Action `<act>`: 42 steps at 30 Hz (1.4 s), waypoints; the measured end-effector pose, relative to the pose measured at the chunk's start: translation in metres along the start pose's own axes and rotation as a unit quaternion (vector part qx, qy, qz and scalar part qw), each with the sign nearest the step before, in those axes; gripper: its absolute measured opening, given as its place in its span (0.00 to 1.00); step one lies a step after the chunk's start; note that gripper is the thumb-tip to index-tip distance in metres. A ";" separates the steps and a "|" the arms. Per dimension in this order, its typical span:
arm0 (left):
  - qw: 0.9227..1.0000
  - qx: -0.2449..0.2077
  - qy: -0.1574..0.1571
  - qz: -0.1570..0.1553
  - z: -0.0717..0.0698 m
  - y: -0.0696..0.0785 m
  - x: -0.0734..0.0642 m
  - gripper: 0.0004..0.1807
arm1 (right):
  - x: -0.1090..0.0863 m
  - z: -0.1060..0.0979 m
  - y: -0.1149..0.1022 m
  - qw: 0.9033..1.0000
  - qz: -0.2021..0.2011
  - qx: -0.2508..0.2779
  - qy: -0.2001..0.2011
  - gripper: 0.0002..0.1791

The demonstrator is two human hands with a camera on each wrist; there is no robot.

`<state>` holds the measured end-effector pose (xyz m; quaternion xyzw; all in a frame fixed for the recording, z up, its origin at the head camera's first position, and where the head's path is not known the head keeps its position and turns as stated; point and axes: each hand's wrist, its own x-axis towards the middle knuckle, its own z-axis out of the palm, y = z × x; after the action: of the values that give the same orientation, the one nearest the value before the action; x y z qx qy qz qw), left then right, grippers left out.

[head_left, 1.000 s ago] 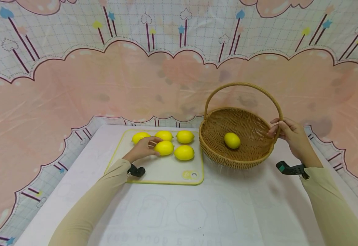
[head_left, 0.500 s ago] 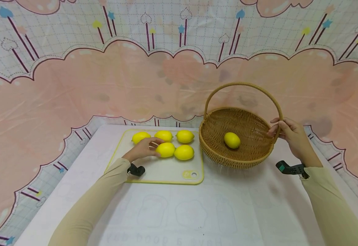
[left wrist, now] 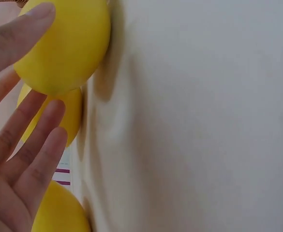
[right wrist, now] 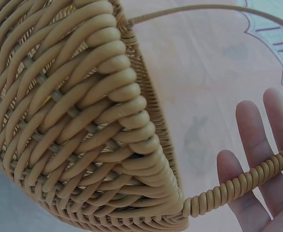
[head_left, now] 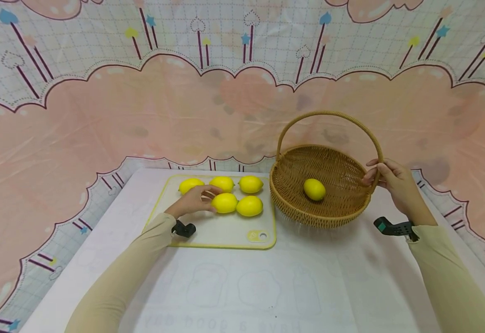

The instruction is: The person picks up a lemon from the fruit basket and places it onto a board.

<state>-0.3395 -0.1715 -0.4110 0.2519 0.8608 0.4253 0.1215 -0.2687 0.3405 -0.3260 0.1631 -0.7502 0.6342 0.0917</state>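
Note:
In the head view, my left hand (head_left: 194, 200) is at the front-left lemon (head_left: 224, 203) on a white cutting board (head_left: 217, 233) with a yellow-green edge. The left wrist view shows the thumb against this lemon (left wrist: 68, 48), with the index finger passing behind it and the other fingers loosely extended. My right hand (head_left: 394, 180) holds the handle (head_left: 379, 152) of a wicker basket (head_left: 321, 219) at its right end. From the right wrist, several fingers (right wrist: 255, 140) lie behind the wrapped handle; the thumb is out of that view. One lemon (head_left: 314, 189) lies inside the basket, whose opening faces me.
More lemons lie on the board: one at the back left (head_left: 190, 185), one at the back middle (head_left: 222, 183), one at the back right (head_left: 251, 184) and one at the front right (head_left: 249, 206). A white cloth (head_left: 242, 286) covers the table; a patterned pink curtain (head_left: 184, 115) hangs behind.
The front-left lemon has shifted slightly right and toward me, against the front-right one, since a second ago. Over the last half second almost nothing moves; the basket and right hand stay put.

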 end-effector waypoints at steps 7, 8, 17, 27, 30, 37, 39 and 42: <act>1.000 0.002 0.013 0.002 -0.012 0.013 0.005 0.32 | 0.001 0.001 0.000 1.000 0.010 -0.019 0.004 0.13; 1.000 0.003 0.016 0.008 -0.014 0.016 0.007 0.32 | 0.001 0.001 0.000 1.000 0.012 -0.024 0.005 0.13; 0.997 0.022 -0.008 0.075 -0.018 0.073 0.045 0.32 | 0.001 0.000 0.000 1.000 0.010 -0.017 0.007 0.13; 0.986 0.063 -0.090 0.128 0.012 0.150 0.103 0.30 | 0.001 0.000 0.000 1.000 0.001 -0.020 0.001 0.12; 0.982 0.062 -0.118 0.133 0.025 0.168 0.122 0.30 | 0.002 0.000 -0.001 1.000 0.002 -0.026 0.001 0.13; 0.977 0.096 -0.147 0.118 0.054 0.192 0.161 0.28 | 0.001 -0.001 0.000 1.000 0.005 -0.016 0.001 0.13; 0.974 0.124 -0.146 0.117 0.063 0.192 0.172 0.29 | 0.001 -0.001 0.000 1.000 0.000 -0.005 -0.001 0.13; 0.972 0.153 -0.143 0.107 0.075 0.190 0.186 0.30 | 0.000 0.000 0.001 1.000 -0.010 0.015 -0.008 0.14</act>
<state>-0.4018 0.0758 -0.3055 0.4161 0.8573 0.2590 0.1575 -0.2693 0.3402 -0.3272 0.1774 -0.7397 0.6429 0.0895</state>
